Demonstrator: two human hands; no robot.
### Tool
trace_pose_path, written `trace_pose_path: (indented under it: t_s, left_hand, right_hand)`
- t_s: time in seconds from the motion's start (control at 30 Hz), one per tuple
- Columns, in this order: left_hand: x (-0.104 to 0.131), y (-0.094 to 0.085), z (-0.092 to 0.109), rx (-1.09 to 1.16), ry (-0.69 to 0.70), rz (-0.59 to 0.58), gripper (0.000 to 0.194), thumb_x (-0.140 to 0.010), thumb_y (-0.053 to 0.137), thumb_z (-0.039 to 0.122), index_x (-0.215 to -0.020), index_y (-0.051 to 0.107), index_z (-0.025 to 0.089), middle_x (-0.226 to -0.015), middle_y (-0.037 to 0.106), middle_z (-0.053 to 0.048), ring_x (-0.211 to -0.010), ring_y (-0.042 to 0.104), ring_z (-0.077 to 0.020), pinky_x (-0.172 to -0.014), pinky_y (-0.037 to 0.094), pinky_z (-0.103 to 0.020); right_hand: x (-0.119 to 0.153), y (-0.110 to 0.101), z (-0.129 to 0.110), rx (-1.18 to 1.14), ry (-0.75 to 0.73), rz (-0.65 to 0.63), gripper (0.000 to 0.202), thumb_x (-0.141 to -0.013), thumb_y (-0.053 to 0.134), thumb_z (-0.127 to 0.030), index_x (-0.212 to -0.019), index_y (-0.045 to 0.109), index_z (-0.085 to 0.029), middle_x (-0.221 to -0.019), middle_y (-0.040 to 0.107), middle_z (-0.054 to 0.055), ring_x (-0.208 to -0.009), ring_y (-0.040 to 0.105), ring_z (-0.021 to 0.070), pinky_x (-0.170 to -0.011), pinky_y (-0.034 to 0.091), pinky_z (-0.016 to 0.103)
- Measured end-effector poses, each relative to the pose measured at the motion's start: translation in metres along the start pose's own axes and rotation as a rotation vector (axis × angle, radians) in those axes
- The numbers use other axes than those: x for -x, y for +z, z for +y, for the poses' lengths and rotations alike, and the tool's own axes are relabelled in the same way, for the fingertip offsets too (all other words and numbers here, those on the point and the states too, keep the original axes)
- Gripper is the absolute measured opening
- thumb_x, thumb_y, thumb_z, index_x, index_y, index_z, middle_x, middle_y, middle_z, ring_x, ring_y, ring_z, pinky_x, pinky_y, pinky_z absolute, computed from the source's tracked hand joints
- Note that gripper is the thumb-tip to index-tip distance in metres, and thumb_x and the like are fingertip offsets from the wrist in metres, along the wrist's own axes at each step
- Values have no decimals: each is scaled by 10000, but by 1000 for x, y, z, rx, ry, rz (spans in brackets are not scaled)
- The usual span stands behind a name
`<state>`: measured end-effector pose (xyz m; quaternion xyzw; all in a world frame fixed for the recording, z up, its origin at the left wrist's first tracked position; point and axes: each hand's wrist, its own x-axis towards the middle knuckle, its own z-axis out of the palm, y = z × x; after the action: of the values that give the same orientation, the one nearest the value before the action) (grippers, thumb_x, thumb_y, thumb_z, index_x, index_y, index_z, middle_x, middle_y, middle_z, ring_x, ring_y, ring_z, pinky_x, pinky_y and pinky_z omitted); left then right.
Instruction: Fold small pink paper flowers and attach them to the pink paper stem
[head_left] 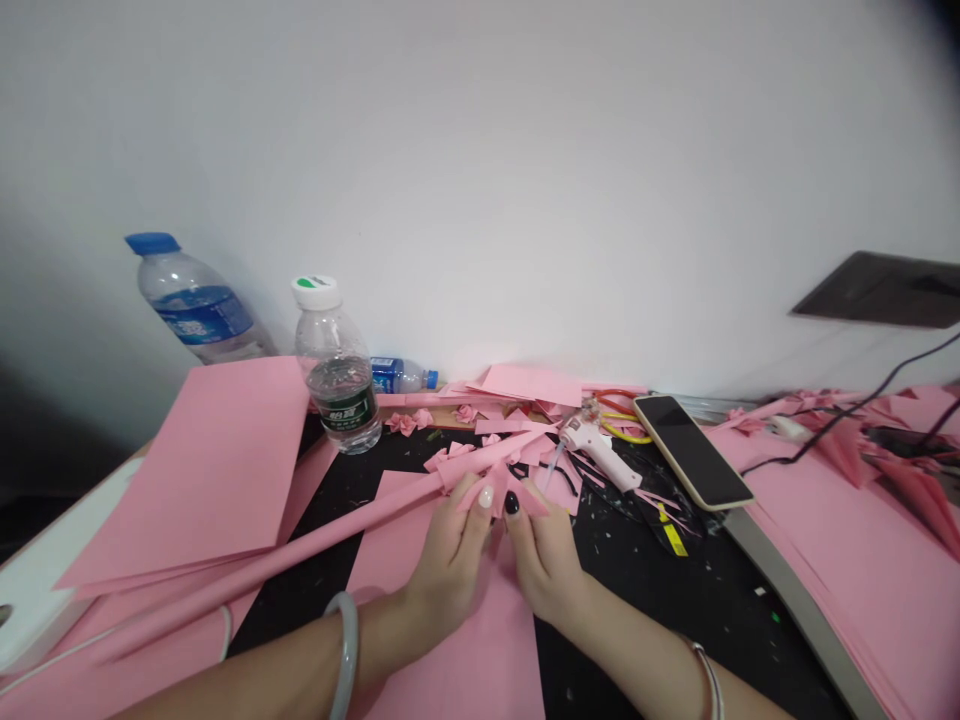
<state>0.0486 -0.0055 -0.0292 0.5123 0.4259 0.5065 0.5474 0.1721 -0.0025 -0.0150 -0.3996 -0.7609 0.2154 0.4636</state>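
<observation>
Between both hands is a small folded piece of pink paper [498, 492]. My left hand [452, 540] pinches its left side, thumb on top, and my right hand [541, 550] pinches the right side with its thumb close to the other. The fingers beneath the paper are mostly hidden. Under my hands lies a flat pink sheet [472, 650]. A long rolled pink paper tube [330, 530] slants behind my left hand. Just beyond my right hand rests a light pink glue gun [602, 452], among paper scraps and black cords.
A half-full water bottle [337, 380] stands at the back left, near a blue-capped bottle [199, 305] and a stack of pink paper [202, 460]. To the right lie a phone [694, 450] and more pink sheets [847, 540]. Small folded paper flowers [409, 421] sit by the wall.
</observation>
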Motion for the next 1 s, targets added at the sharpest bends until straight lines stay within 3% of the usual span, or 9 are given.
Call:
trace_pose_path:
  t_s: [0.23, 0.43, 0.6, 0.77, 0.87, 1.0]
  left_hand:
    - [-3, -2, 5, 99, -101, 139, 420, -850, 518, 564, -1086, 551, 219, -1082, 613, -99, -991, 578, -215, -734, 519, -286]
    - [-5, -5, 7, 32, 11, 20, 293, -902, 483, 482, -820, 530, 205, -702, 506, 5, -638, 479, -139, -580, 433, -246]
    - [-6, -4, 14, -11, 101, -76, 324, -920, 469, 404, -673, 441, 196, -664, 432, 23, -605, 396, -123, -571, 380, -246]
    - [-7, -3, 17, 14, 109, -80, 308, -928, 455, 407, -699, 458, 201, -669, 437, 24, -618, 415, -133, -615, 399, -260]
    - [-6, -2, 16, 34, 87, -33, 286, -919, 469, 426, -734, 488, 208, -716, 475, 6, -673, 456, -152, -657, 418, -274]
    - [-4, -2, 11, 84, 54, -45, 267, -929, 458, 414, -755, 488, 214, -699, 444, 21, -643, 427, -143, -658, 414, -278]
  right_hand:
    - [3, 0, 4, -133, 125, 38, 334, -1004, 303, -272, -679, 373, -233, -568, 371, -39, -501, 421, 145, -521, 387, 275]
    - [0, -3, 4, -223, 81, -49, 340, -989, 317, -276, -653, 355, -238, -552, 317, -49, -469, 347, 138, -497, 365, 270]
    - [-5, -8, 5, -211, -10, -101, 382, -982, 328, -226, -607, 397, -229, -544, 405, -34, -505, 455, 144, -563, 438, 268]
    - [-5, -9, 4, -126, -49, -2, 224, -977, 389, -260, -884, 584, -200, -769, 629, 37, -668, 603, 173, -629, 497, 281]
    - [-5, -7, 3, -111, -60, -14, 232, -990, 356, -244, -982, 582, -193, -806, 624, 51, -670, 596, 170, -627, 495, 281]
    - [-5, -6, 1, -113, -84, -83, 261, -992, 312, -199, -897, 555, -202, -768, 589, 36, -647, 571, 159, -604, 477, 264]
